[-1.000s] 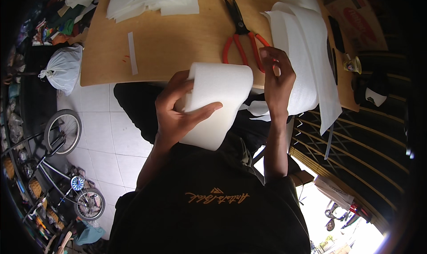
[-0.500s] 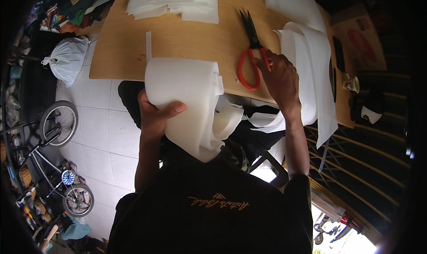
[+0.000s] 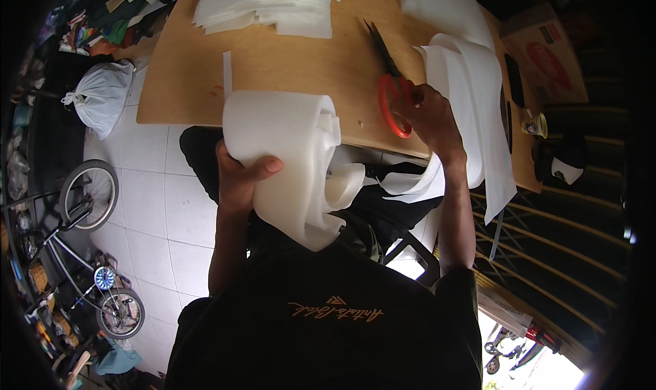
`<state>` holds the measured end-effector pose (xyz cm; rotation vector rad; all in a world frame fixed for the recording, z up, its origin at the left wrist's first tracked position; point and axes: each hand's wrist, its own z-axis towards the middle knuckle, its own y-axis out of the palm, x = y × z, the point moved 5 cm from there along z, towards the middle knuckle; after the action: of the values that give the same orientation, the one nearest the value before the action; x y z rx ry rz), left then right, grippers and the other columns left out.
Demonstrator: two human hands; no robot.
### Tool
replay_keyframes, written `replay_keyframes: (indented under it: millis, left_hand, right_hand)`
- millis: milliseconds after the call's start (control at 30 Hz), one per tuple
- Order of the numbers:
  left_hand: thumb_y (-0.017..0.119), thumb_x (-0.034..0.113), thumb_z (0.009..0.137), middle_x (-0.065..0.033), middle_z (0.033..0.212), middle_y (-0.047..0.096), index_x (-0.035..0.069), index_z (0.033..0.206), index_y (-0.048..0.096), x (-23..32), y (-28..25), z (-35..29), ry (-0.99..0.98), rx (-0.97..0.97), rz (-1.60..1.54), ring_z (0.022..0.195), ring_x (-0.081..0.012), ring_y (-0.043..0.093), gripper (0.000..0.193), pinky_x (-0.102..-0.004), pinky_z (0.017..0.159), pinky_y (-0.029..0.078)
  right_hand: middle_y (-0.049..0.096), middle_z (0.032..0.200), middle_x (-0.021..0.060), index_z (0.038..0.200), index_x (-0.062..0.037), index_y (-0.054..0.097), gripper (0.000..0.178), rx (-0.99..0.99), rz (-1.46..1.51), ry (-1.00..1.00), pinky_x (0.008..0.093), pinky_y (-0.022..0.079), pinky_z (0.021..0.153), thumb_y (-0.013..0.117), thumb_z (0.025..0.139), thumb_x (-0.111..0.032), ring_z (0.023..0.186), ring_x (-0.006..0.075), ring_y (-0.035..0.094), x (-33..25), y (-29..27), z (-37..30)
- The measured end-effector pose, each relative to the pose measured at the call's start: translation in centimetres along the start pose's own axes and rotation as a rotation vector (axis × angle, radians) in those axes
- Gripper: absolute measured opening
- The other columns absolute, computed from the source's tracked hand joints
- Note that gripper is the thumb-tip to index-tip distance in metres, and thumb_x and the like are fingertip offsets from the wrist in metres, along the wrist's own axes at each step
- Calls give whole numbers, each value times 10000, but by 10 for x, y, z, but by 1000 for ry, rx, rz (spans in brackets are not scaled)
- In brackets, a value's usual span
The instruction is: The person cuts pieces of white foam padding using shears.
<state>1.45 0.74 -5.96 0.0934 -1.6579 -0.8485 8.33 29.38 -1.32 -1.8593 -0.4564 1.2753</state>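
Scissors [image 3: 387, 59] have tipped up since the earlier frame, clamped in right hand [image 3: 435, 117] over table [image 3: 294, 62], left hand [image 3: 239, 179] gripping foam roll [image 3: 280, 130] at table's near edge; loose layers [image 3: 347, 186] could unwind if that grip slackens.

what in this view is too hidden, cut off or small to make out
In the head view:
- Left hand, most fingers: hidden behind the white foam roll.
- Right hand, exact finger placement on the scissors: hidden by the hand itself.
- Stack of white sheets, far end: cut off by the top edge.
- White tied bag, contents: hidden by the bag.
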Motion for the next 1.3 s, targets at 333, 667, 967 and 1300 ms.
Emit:
replay_keyframes:
  millis: [333,667,967,1300]
  left_hand:
    - [777,55,666,-101,871,673,-46,1005,613,-3,4,5,-24,-32,-15,737,-171,658,389,-302,669,546]
    - [818,58,623,-94,865,671,-30,1010,613,-6,11,13,-42,-51,-8,746,-171,658,446,-305,683,547]
    - [887,107,568,-67,876,683,-12,978,641,-5,18,12,-16,-171,77,772,-164,655,493,-302,707,534]
    - [903,49,501,-60,876,689,-11,969,654,-10,26,7,-57,-274,86,787,-145,656,533,-289,718,525]
  right_hand:
    - [503,786,9,1209,71,476,596,-155,941,-129,202,304,514,626,858,-386,596,55,390,17,-3,-87]
    - [492,867,18,1134,57,494,930,-833,1231,301,160,315,529,629,669,-736,649,30,378,18,9,-171]
    - [536,828,73,1114,83,516,806,-879,1258,333,175,373,478,469,726,-622,586,46,414,15,-1,-169]
    - [501,1031,186,1112,115,494,446,-992,1369,589,211,400,446,385,993,-301,598,86,429,17,-1,-161]
